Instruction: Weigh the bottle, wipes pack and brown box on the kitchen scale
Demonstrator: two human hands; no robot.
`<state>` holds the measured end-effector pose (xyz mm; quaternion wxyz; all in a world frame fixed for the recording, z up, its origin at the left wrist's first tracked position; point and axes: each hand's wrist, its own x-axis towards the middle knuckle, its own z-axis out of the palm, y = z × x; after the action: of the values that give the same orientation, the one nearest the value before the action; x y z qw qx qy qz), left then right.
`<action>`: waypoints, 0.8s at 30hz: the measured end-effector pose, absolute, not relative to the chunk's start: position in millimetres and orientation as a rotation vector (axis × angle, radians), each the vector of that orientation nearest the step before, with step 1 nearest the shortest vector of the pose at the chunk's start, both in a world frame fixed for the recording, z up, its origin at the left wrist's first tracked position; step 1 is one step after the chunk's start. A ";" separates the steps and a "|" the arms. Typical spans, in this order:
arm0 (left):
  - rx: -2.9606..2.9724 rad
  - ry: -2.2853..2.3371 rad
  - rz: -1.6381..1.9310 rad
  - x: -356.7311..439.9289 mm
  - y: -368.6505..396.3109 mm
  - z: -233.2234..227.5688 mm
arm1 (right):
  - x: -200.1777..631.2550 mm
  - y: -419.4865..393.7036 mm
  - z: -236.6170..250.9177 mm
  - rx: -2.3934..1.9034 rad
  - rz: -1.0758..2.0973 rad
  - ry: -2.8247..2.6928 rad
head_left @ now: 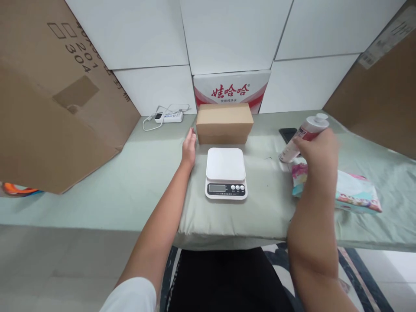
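Note:
My right hand (pixel 320 149) grips a white bottle (pixel 303 135) with a red label, tilted, its cap pointing up and right, just above the table. My left hand (pixel 189 147) lies flat on the grey-green cloth, fingers together, beside the left end of a small brown cardboard box (pixel 224 123). A white kitchen scale (pixel 226 172) with a dark display and three buttons sits in front of that box, between my two arms. A colourful packet of wipes (pixel 352 193) lies under and to the right of my right wrist.
A dark phone (pixel 287 133) lies partly hidden behind the bottle. A white power strip (pixel 169 116) with cables rests at the back. Large cardboard sheets (pixel 48 112) lean at the left and right. A red-and-white carton (pixel 231 89) stands against the wall.

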<state>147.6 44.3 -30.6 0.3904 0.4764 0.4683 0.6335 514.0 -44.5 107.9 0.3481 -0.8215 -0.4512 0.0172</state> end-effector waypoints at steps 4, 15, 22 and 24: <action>1.206 1.181 1.623 148.4 45.0 -31.1 | 501.8 -37.2 105.6 -1.876 -0.048 -1.204; 1.273 1.196 1.612 146.4 47.8 -34.4 | 382.4 -49.5 73.9 -1.061 0.342 -1.485; 1.294 1.188 1.596 145.2 48.0 -34.3 | 367.1 -55.3 64.2 -0.978 0.454 -1.538; 1.294 1.184 1.589 145.0 48.2 -34.4 | 367.2 -56.0 64.2 -0.976 0.455 -1.537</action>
<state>145.0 48.2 -34.4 0.3779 0.5063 0.4630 0.6216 367.2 -56.0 64.2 0.5910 -0.4197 -0.6606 0.1954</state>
